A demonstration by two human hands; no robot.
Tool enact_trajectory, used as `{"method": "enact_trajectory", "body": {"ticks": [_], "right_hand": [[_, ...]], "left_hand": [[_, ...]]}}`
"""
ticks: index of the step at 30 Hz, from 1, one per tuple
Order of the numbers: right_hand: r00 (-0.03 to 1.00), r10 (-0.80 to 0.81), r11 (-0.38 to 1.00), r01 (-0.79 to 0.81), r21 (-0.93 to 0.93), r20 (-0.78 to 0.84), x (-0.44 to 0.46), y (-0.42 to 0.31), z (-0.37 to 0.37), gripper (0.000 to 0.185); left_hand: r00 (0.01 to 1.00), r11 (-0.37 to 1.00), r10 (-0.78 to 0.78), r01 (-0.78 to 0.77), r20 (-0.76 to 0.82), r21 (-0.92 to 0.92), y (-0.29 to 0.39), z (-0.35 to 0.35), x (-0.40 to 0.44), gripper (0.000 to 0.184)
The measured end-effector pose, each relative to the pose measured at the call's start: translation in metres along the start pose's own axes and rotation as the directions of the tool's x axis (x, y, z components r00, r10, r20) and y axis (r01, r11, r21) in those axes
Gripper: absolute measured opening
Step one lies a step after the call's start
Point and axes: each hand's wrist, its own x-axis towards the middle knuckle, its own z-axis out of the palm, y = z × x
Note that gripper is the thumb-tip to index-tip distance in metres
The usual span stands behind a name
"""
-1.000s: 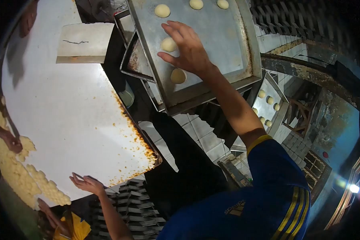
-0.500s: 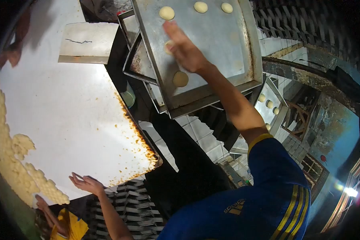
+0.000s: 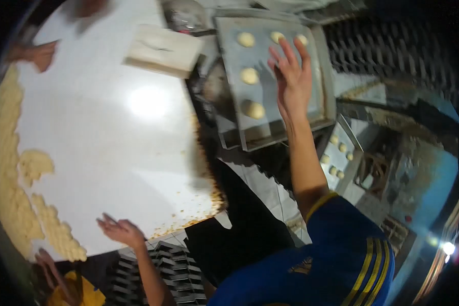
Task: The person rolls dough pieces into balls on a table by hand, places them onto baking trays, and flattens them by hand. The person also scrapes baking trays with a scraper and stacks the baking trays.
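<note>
My right hand (image 3: 293, 84) is over the metal tray (image 3: 246, 125), fingers apart and pointing at its far side. Nothing shows in its grasp. Near its fingertips are two pale dough balls (image 3: 277, 37) (image 3: 302, 40), the second partly behind a finger. More dough balls (image 3: 246, 40) (image 3: 249, 76) (image 3: 255, 110) lie along the tray's left side. My left hand (image 3: 121, 232) hovers by the near edge of the white table (image 3: 112, 168), fingers loosely apart, holding nothing visible.
A long dough mass (image 3: 7, 168) and a smaller dough piece (image 3: 35, 164) line the table's left edge. Co-workers' hands (image 3: 45, 55) (image 3: 48, 268) are there too. A flat board (image 3: 163, 50) lies at the far side. Another tray (image 3: 336, 158) with several dough balls stands at right.
My right hand has moved from over the left-side dough balls toward the tray's far right ones. The view has shifted, with table and tray further right. Co-workers' hands at upper left have moved.
</note>
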Motion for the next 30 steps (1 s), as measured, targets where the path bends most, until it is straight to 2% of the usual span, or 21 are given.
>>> {"method": "enact_trajectory", "body": {"ticks": [1, 2, 3, 4, 5, 6, 7, 9, 11, 12, 15, 16, 18, 21, 22, 25, 26, 27, 28, 29, 30], "right_hand": [[0.998, 0.051, 0.998, -0.052, 0.036, 0.036, -0.022, 0.001, 0.029, 0.062], [0.983, 0.150, 0.988, -0.147, -0.043, 0.105, -0.046, 0.001, 0.060, 0.056], [0.946, 0.261, 0.963, -0.240, -0.125, 0.192, -0.071, 0.005, 0.091, 0.050], [0.901, 0.295, 0.954, -0.259, -0.150, 0.318, -0.094, 0.022, 0.119, 0.043], [0.836, 0.322, 0.946, -0.270, -0.177, 0.444, -0.120, 0.041, 0.153, 0.036], [0.708, 0.462, 0.880, -0.295, -0.372, 0.533, -0.142, 0.031, 0.200, 0.026], [0.612, 0.485, 0.873, -0.307, -0.378, 0.624, -0.166, 0.042, 0.243, 0.025], [0.479, 0.490, 0.871, -0.312, -0.381, 0.728, -0.212, 0.063, 0.323, 0.024], [0.278, 0.370, 0.926, -0.031, -0.377, 0.887, -0.256, 0.086, 0.415, 0.028], [0.242, 0.346, 0.938, -0.056, -0.343, 0.907, -0.279, 0.101, 0.452, 0.035], [0.089, 0.199, 0.956, 0.200, -0.214, 0.976, -0.338, 0.128, 0.537, 0.047], [0.079, 0.204, 0.954, 0.209, -0.216, 0.976, -0.362, 0.139, 0.556, 0.047], [0.191, 0.040, 0.793, 0.591, -0.147, 0.981, -0.406, 0.159, 0.585, 0.047], [0.267, 0.061, 0.700, 0.675, -0.232, 0.962, -0.440, 0.179, 0.612, 0.047], [0.267, 0.062, 0.696, 0.679, -0.233, 0.962, -0.440, 0.174, 0.613, 0.047], [0.256, 0.270, 0.893, 0.296, -0.341, 0.928, -0.418, 0.150, 0.581, 0.048], [0.282, 0.289, 0.907, 0.225, -0.356, 0.915, -0.408, 0.137, 0.552, 0.048], [0.333, 0.354, 0.926, 0.010, -0.378, 0.874, -0.401, 0.122, 0.511, 0.046], [0.384, 0.427, 0.904, -0.204, -0.376, 0.819, -0.394, 0.104, 0.464, 0.044], [0.458, 0.391, 0.920, -0.169, -0.354, 0.798, -0.383, 0.098, 0.410, 0.042], [0.531, 0.355, 0.931, -0.126, -0.342, 0.770, -0.376, 0.098, 0.355, 0.041]], "left_hand": [[0.994, 0.977, 0.078, -0.091, 0.075, 0.191, -0.021, 0.002, 0.000, 0.065], [0.993, 0.969, 0.007, -0.036, 0.118, 0.245, -0.016, 0.004, 0.000, 0.067], [0.989, 0.920, -0.142, 0.143, 0.027, -0.365, -0.006, 0.013, 0.001, 0.067], [0.985, 0.921, -0.164, 0.175, 0.059, -0.347, -0.002, 0.010, -0.002, 0.070], [0.985, 0.994, -0.096, 0.101, 0.145, -0.031, 0.003, -0.006, 0.005, 0.072], [0.986, 0.985, -0.106, 0.121, 0.127, -0.123, 0.005, -0.005, 0.002, 0.074], [0.978, 0.994, -0.105, 0.110, 0.180, -0.018, 0.002, -0.006, 0.002, 0.075], [0.992, 0.995, -0.100, 0.100, 0.082, -0.002, 0.005, -0.016, 0.009, 0.076], [0.992, 0.993, -0.103, 0.106, 0.070, -0.042, 0.002, -0.021, 0.014, 0.077], [0.990, 0.989, -0.118, 0.124, 0.074, -0.078, 0.000, -0.024, 0.015, 0.078], [0.995, 0.988, -0.082, 0.090, 0.063, -0.125, -0.006, -0.025, 0.008, 0.084], [0.998, 0.990, -0.051, 0.055, 0.035, -0.130, -0.009, -0.020, 0.005, 0.086], [0.998, 0.995, -0.057, 0.059, 0.027, -0.086, -0.010, -0.012, -0.005, 0.088], [0.967, 0.826, -0.220, 0.254, 0.126, -0.503, -0.020, 0.015, -0.025, 0.088], [0.974, 0.883, -0.188, 0.223, 0.124, -0.413, -0.023, 0.021, -0.026, 0.084], [0.985, 0.986, -0.078, 0.099, 0.154, -0.135, -0.024, 0.035, -0.032, 0.071], [0.956, 0.996, -0.029, 0.054, 0.293, -0.077, -0.020, -0.001, -0.015, 0.070], [0.905, 0.999, 0.019, -0.005, 0.425, -0.035, -0.016, -0.039, 0.004, 0.070], [0.957, 0.999, -0.023, 0.035, 0.290, -0.036, -0.017, -0.022, 0.002, 0.070], [0.985, 0.996, -0.060, 0.069, 0.159, -0.057, -0.011, -0.004, -0.003, 0.071], [0.981, 0.956, -0.119, 0.156, 0.154, -0.250, -0.011, -0.030, 0.012, 0.071]]}}
